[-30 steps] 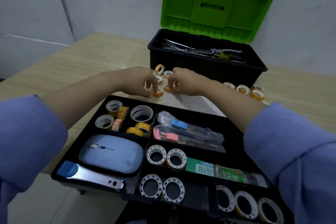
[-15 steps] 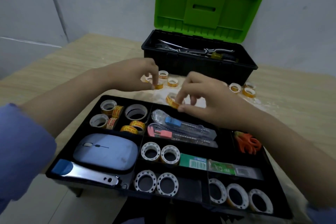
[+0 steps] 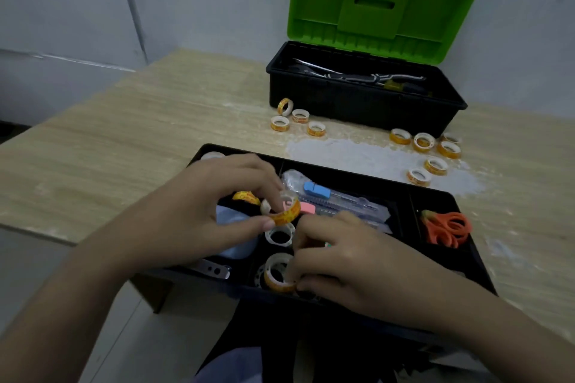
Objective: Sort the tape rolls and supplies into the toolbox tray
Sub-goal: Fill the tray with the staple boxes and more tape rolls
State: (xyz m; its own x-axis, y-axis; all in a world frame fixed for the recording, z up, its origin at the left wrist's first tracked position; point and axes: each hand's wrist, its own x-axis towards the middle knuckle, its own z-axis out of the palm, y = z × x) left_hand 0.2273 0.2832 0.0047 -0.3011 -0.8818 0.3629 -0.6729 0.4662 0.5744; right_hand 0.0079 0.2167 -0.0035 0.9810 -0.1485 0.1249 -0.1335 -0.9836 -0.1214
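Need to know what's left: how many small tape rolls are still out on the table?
10: four in a cluster left of the toolbox front, six near its right corner. None seem hidden.

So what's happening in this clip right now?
A person is sorting small tape rolls into a black tray. The left hand pinches an orange-printed tape roll above the tray, and the right hand holds another roll low over the tray's near side. Two groups of loose rolls lie on the table by the open toolbox.
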